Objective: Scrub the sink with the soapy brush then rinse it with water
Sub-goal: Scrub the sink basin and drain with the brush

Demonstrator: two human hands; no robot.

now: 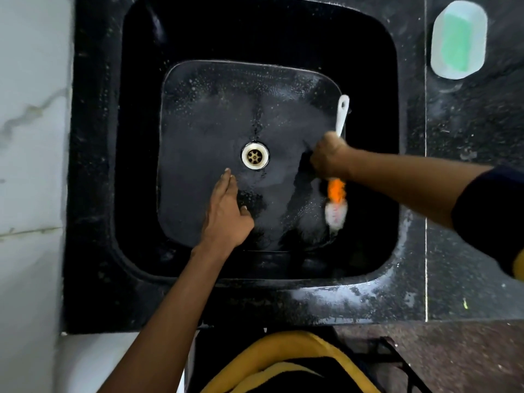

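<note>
We take the drain (255, 155), a pale ring at the middle of the black sink (136, 165), as our landmark. Left of the drain and nearer to us, our left hand (226, 214) lies flat on the wet sink floor, its grip released and its fingers straight, their tips just short of the ring. Right of the drain, our right hand (329, 160) has its grip clenched round the brush (336, 199). Its white handle, with a hanging hole, sticks out away from us; its orange neck and pale, blurred bristle head point toward us, by the sink's right wall. Far right of the drain, on the speckled black worktop (467, 251), sits a white dish holding green soap (456, 41).
</note>
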